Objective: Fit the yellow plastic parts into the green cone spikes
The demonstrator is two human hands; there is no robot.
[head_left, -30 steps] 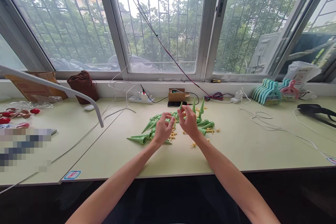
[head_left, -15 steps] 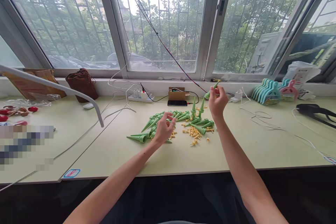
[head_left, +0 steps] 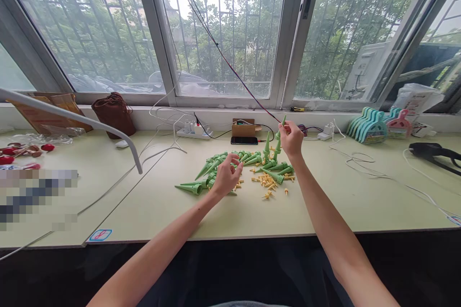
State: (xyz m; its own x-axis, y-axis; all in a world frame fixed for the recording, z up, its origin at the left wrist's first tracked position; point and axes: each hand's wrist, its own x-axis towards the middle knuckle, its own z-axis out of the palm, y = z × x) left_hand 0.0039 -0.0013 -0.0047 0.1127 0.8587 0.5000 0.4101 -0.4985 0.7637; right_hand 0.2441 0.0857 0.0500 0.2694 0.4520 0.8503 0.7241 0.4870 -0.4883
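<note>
Bench by the window: pale yellow-green tabletop point(head_left: 353, 206) below grey metal-framed panes point(head_left: 223, 53); I read my clock from the middle of the green heap, twelve toward the glass.
Right hand: at about two o'clock, the right hand point(head_left: 292, 138) pinches a tapering light-green plastic spike point(head_left: 284, 119), tip up; fingers cover its middle, and I can't tell whether its base meets the standing one below.
Left hand: toward eight, the left hand point(head_left: 228, 172) is half open, fingers bent and apart from the thumb, nothing seen in its grip; it hides part of the heap.
Green heap: light-green plastic spikes point(head_left: 212, 165) lying about, with two upright light-green spikes point(head_left: 266, 148) at one to two.
Yellow bits: small yellow plastic pegs point(head_left: 268, 182) at four, too small to make out singly.
Containers: small brown cardboard box point(head_left: 242, 130) at twelve, its contents unclear; dark brown drawstring pouch point(head_left: 113, 115) at ten, insides hidden.
Far edges: blurred-out patch point(head_left: 36, 196) toward nine; black strapped object point(head_left: 432, 150) at three, cut off by the edge.
</note>
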